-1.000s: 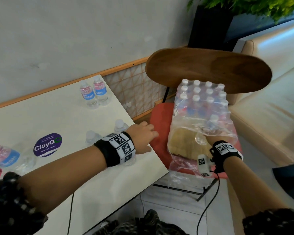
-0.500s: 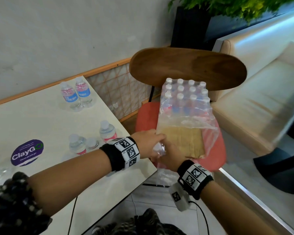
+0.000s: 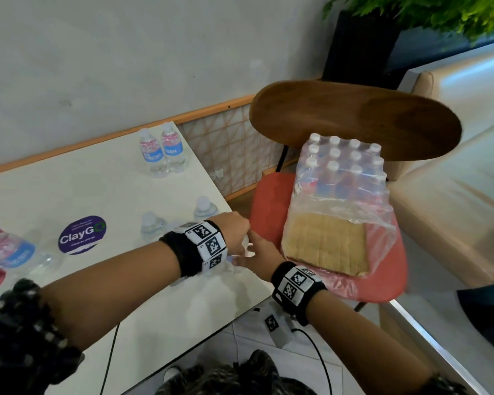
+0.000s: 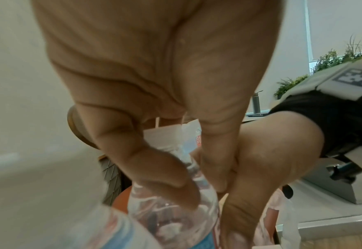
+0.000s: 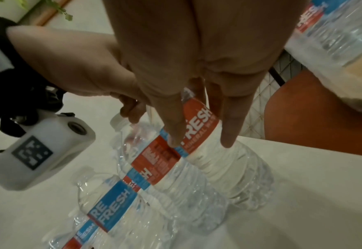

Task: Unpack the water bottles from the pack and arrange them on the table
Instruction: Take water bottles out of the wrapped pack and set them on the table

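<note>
A clear water bottle [image 5: 199, 121] with a red and blue label stands on the white table [image 3: 97, 195] near its right edge. My right hand [image 5: 199, 139] grips it round the label, and my left hand [image 4: 203, 193] pinches its neck and shoulder [image 4: 171, 219] just under the cap. In the head view both hands meet there, the left hand [image 3: 236, 229] over the right hand [image 3: 258, 256], and they hide most of the bottle. The torn plastic pack [image 3: 342, 178] with several capped bottles sits on a cardboard tray [image 3: 325, 243] on the red chair seat [image 3: 268, 195].
Two bottles [image 3: 161, 152] stand at the table's back edge and two more [image 3: 204, 206] just beyond my left wrist. Other bottles [image 3: 9, 249] lie at the far left by a purple sticker [image 3: 82, 235]. The wooden chair back [image 3: 354, 121] and a beige sofa [image 3: 454, 195] lie to the right.
My right hand left the pack on the chair and came left to the table edge with a bottle. My left hand closed on the bottle's top there.
</note>
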A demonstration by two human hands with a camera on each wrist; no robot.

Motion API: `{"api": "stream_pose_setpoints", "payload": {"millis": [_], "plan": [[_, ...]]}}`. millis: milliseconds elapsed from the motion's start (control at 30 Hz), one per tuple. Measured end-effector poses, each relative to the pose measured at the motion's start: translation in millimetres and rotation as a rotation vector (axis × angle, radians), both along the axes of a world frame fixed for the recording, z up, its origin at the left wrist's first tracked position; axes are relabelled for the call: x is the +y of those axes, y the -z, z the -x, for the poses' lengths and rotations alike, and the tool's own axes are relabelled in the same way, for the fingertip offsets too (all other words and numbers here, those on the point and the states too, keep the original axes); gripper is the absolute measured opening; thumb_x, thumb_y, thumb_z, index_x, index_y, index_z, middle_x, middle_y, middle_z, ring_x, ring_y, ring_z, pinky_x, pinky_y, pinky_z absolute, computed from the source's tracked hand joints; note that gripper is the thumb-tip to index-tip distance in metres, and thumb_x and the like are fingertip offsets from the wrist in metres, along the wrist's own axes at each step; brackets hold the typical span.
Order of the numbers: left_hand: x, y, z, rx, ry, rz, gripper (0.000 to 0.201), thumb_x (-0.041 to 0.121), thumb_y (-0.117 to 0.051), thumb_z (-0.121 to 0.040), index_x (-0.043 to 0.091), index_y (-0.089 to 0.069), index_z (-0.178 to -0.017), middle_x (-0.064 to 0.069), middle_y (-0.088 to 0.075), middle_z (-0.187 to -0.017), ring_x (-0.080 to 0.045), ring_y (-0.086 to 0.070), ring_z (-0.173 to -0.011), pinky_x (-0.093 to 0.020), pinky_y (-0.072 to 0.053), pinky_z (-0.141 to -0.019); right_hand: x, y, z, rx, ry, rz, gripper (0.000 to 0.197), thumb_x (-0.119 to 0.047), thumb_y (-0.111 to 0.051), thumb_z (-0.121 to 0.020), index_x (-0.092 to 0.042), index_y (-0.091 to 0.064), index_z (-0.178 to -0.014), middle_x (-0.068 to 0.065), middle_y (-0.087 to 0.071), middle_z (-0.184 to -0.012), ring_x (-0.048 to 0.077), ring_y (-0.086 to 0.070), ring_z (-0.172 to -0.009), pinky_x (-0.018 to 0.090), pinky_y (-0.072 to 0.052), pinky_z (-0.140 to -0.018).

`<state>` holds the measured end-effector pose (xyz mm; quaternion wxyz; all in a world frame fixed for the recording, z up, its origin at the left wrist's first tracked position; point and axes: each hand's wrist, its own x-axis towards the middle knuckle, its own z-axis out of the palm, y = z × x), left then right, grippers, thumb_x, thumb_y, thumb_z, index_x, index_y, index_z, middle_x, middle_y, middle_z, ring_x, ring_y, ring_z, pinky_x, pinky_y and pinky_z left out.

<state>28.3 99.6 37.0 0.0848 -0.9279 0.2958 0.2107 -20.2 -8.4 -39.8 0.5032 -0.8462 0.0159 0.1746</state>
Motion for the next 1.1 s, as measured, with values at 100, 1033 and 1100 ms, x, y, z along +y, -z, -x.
{"api": "stream_pose_setpoints", "payload": {"millis": [100, 1033, 1100], "plan": [[7, -2, -1, -0.005, 0.003, -0.049, 0.031, 0.032, -0.068, -0.079, 0.008, -0.068, -0.097, -0.011, -0.067, -0.095, -0.025, -0.064, -0.089, -0.030, -0.047, -0.071, 8, 4, -3, 0.027, -0.039, -0.028, 0.068, -0.015, -0.075, -0.077, -0.018, -0.042, -0.136, 0.002, -0.059, -0.126, 0.013, -0.056, -0.104, 0.029, -0.049, -0.091], [184, -25, -32, 0.047, -0.407, 0.386, 0.083, 0.069, -0.054, -0.077, 0.027, -0.031, -0.146, -0.007, -0.029, -0.152, -0.022, -0.028, -0.140, -0.036, -0.025, -0.115, 28, 16, -1, 0.258, -0.016, -0.035, 0.092, -0.023, -0.078, -0.075, -0.032, -0.020, -0.146, 0.009, -0.035, -0.145, 0.025, -0.053, -0.119, 0.038, -0.051, -0.091], [198, -14, -18, 0.031, -0.388, 0.503, 0.109, 0.093, -0.041, -0.055, 0.036, -0.024, -0.147, -0.006, -0.016, -0.156, -0.021, -0.017, -0.145, -0.040, -0.022, -0.117, 36, 14, 0, 0.268, 0.014, -0.074, 0.094, -0.020, -0.078, -0.075, -0.035, -0.018, -0.146, 0.007, -0.033, -0.143, 0.027, -0.056, -0.114, 0.039, -0.053, -0.082]]}}
